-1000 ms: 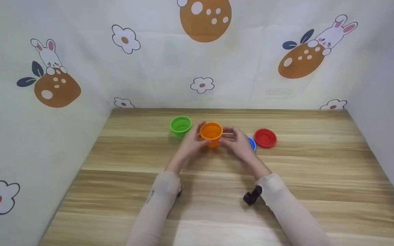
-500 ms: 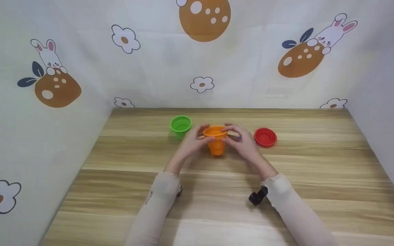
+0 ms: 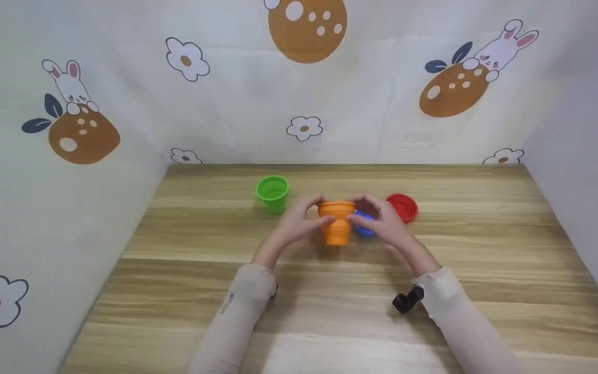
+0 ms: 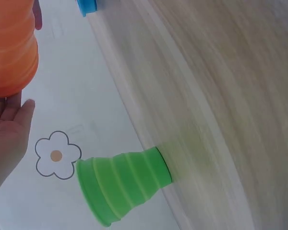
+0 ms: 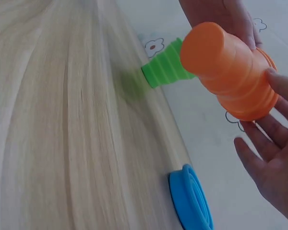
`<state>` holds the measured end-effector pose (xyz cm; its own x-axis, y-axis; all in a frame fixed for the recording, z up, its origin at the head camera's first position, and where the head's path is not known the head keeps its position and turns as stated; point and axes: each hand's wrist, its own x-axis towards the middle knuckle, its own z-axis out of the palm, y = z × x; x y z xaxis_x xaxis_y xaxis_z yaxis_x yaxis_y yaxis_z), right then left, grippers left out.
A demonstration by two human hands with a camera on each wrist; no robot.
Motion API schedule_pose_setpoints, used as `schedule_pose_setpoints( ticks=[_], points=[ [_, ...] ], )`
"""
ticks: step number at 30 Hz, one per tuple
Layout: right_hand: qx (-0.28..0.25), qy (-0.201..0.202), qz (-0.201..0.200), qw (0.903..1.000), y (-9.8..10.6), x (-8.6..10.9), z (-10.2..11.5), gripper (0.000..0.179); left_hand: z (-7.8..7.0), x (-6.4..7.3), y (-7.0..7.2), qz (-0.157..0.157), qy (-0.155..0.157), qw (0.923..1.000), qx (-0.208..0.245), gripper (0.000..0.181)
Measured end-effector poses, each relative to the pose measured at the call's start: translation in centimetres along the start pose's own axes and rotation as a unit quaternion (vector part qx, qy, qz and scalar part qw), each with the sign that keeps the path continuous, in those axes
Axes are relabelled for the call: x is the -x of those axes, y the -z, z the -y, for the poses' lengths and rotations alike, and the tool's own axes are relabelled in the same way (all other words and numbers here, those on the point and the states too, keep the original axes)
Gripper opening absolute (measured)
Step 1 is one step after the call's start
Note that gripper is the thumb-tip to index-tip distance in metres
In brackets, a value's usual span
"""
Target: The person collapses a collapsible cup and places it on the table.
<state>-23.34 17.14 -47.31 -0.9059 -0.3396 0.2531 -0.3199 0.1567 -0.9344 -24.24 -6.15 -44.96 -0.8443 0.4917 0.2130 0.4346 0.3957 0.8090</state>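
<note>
Between both hands, above the table, is an orange collapsible cup (image 3: pixel 337 228), stretched out to its full ribbed height. My left hand (image 3: pixel 301 221) grips its left side near the rim, thumb in front and fingers behind. On the opposite side my right hand (image 3: pixel 382 221) holds it the same way. The right wrist view shows the orange cup (image 5: pixel 230 72) tilted, its flat base toward the camera and clear of the table. A blue collapsible cup (image 3: pixel 365 224), folded flat, lies beneath the right hand, partly hidden by it.
A green collapsible cup (image 3: pixel 273 193), extended, stands upright at the back left. Folded flat, a red collapsible cup (image 3: pixel 403 208) lies just beyond the right hand. The wooden table (image 3: pixel 174 291) meets a patterned wall covering (image 3: pixel 247 104) behind.
The orange cup has moved right and toward me, tipping so its ribbed side faces the head camera instead of its opening. Both hands moved along with it, still gripping.
</note>
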Motion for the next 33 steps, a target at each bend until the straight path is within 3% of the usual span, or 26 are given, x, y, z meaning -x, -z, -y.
schedule_pose_setpoints(
  ticks=[7,13,18,23,28,30,33],
  points=[
    [0.046,0.011,-0.003,0.9989,0.6,0.6,0.3,0.032,-0.3,-0.1,-0.8,0.008,-0.022,0.9993,0.030,0.023],
    [0.097,0.037,-0.031,0.9941,0.9,1.0,0.6,0.029,-0.8,-0.5,-1.2,0.013,-0.029,0.9995,-0.006,0.022],
    [0.147,0.075,-0.051,0.9850,1.1,1.2,0.8,0.026,-1.4,-0.7,-1.6,-0.003,-0.041,0.9971,-0.065,0.021],
    [0.189,0.113,-0.074,0.9727,1.1,1.3,1.0,0.020,-2.2,-0.9,-2.0,-0.036,-0.047,0.9883,-0.141,0.021],
    [0.207,0.119,-0.087,0.9671,1.1,1.3,1.1,0.019,-2.8,-1.1,-2.5,-0.059,-0.038,0.9763,-0.205,0.023],
    [0.198,0.115,-0.084,0.9699,1.1,1.3,1.1,0.020,-3.0,-1.1,-2.5,-0.066,-0.034,0.9695,-0.233,0.025],
    [0.128,0.099,-0.067,0.9845,1.2,1.6,1.1,0.023,-3.1,-1.1,-2.5,-0.087,-0.036,0.9583,-0.270,0.025]
  ],
)
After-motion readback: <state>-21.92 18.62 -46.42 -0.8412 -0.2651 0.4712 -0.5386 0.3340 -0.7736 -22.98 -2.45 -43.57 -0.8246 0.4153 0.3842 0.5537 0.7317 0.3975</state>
